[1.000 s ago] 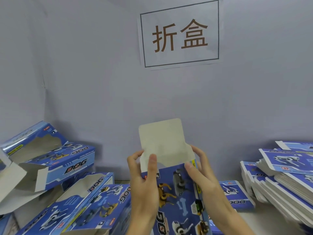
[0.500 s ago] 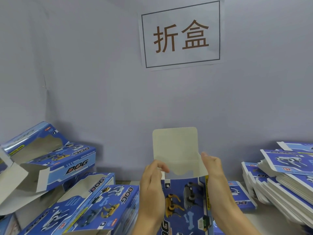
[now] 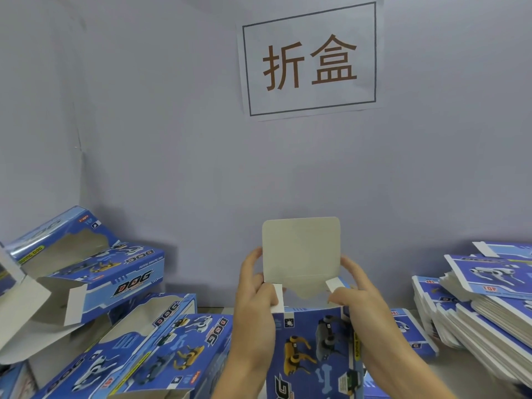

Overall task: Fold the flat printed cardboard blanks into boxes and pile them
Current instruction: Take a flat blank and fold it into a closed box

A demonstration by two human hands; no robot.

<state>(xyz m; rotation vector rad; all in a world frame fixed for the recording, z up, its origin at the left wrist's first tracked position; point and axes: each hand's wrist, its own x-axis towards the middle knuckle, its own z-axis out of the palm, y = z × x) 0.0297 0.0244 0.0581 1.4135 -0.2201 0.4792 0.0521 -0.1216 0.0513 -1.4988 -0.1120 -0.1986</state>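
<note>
The lower part of the box runs off the bottom edge, and both forearms cover its side edges, so its base cannot be seen. The left hand grips the box's upper left corner, thumb curled against the small left side flap; the right hand grips the upper right corner, fingers curled beside the right side flap. The box is held upright in the middle foreground, above the surface, its grey top flap standing straight up between the fingertips.

To the left lies a loose pile of folded boxes, some with open ends, partly cut off by the frame. To the right sits a stack of flat blanks, also cut off, with 1 more blank lying behind the right forearm. A paper sign with 2 brown characters hangs on the grey wall.

Compared with half a second ago, the top flap stands squarer to the camera, both small side flaps now show white at its base, and the left fingers have moved from a loose curl to the flap's edge.
</note>
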